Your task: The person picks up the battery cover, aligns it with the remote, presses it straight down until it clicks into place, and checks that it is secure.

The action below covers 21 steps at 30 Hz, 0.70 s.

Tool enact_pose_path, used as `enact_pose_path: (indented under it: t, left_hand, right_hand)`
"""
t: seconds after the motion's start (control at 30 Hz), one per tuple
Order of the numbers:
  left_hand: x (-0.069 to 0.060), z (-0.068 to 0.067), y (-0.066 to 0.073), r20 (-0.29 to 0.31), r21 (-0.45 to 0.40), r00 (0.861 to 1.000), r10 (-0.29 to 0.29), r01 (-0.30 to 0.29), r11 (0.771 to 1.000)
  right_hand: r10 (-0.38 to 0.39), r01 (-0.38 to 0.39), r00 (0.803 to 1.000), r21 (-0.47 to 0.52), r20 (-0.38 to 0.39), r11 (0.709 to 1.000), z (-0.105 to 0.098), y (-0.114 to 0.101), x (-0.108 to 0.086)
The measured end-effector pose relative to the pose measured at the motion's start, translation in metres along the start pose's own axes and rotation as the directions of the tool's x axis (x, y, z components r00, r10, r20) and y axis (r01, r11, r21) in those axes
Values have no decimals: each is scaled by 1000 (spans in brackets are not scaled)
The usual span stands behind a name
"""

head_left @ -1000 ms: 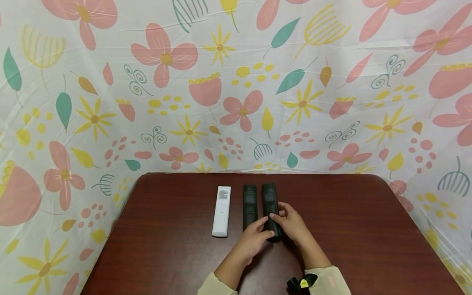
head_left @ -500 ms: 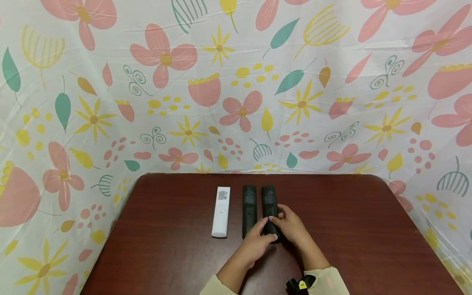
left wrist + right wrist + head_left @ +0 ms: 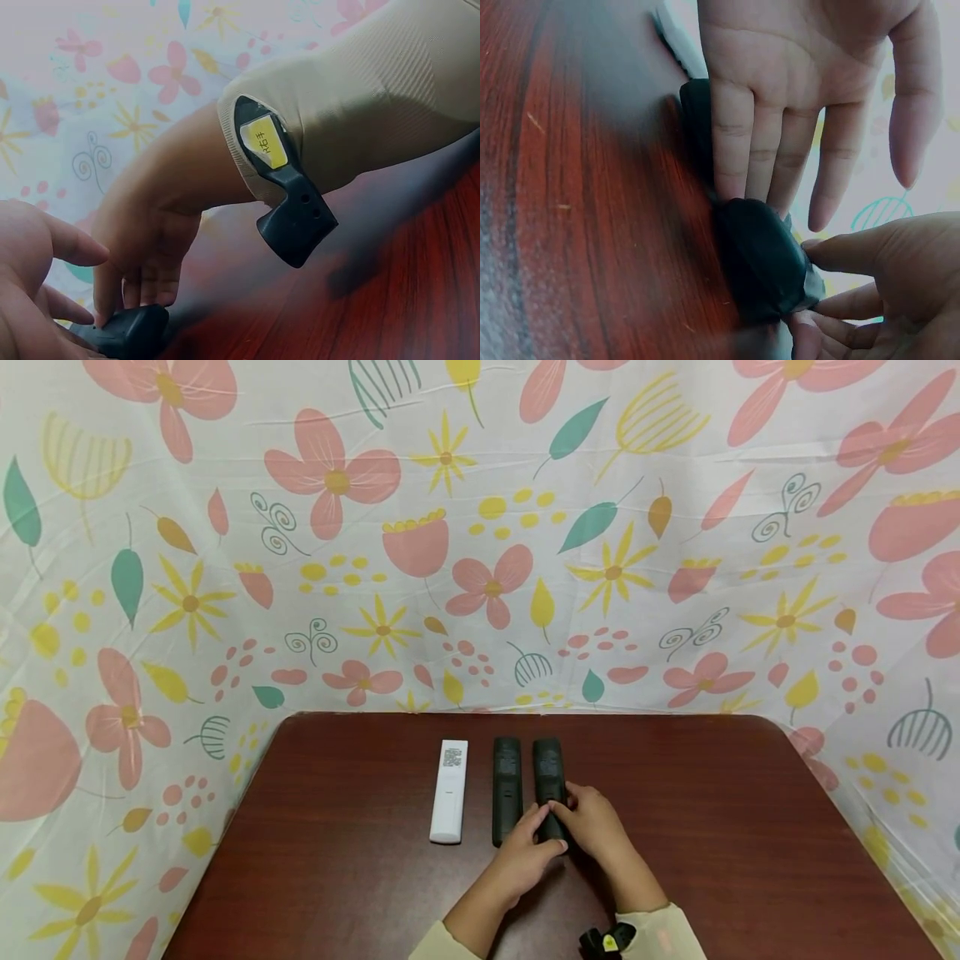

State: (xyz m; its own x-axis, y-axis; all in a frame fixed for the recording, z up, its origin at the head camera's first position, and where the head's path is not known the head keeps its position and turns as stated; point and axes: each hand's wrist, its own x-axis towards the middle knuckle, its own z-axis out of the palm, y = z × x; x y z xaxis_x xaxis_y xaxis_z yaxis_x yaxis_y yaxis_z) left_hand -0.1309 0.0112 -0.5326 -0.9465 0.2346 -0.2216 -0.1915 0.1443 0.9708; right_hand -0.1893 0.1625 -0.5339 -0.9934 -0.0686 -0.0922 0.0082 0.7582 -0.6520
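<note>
Three remote controls lie side by side on the table, backs up. My right hand [image 3: 596, 831] pinches the right-hand black remote control [image 3: 550, 764] at its near half, thumb on top and fingers along its right side. My left hand [image 3: 521, 858] is at that remote's left side near its lower end. In the right wrist view the left hand [image 3: 787, 75] has straight fingers, their tips against the remote [image 3: 765, 251]. The second black remote control [image 3: 507, 785] lies just left of it, a narrow gap apart. Farther left is a white remote control [image 3: 449, 793].
The dark red-brown wooden table [image 3: 345, 877] has a rounded far corner on each side. A flower-patterned cloth [image 3: 487, 560] hangs behind it and along both sides. A black wrist camera [image 3: 607, 941] with a yellow label sits on the right wrist.
The right-hand black remote control has shifted slightly toward the person. Both hands have moved a little nearer with it. The other two remote controls stay in place.
</note>
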Motion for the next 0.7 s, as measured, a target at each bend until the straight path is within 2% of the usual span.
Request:
enact_pose_path:
  t: [0.17, 0.37, 0.57, 0.7]
  left_hand:
    - [0, 0, -1, 9, 9, 1000, 2, -2, 1000]
    - [2, 0, -2, 6, 15, 1000, 8, -8, 1000]
    - [3, -1, -3, -6, 19, 1000, 22, -22, 1000]
    - [4, -5, -2, -33, 0, 998, 44, -44, 999]
  right_hand:
    - [-34, 33, 999, -57, -10, 998, 1, 0, -2]
    - [-18, 17, 1000, -89, -2, 996, 1, 1, -3]
    - [19, -20, 1000, -75, -13, 997, 0, 1, -2]
    - [3, -4, 999, -23, -50, 1000, -1, -1, -1]
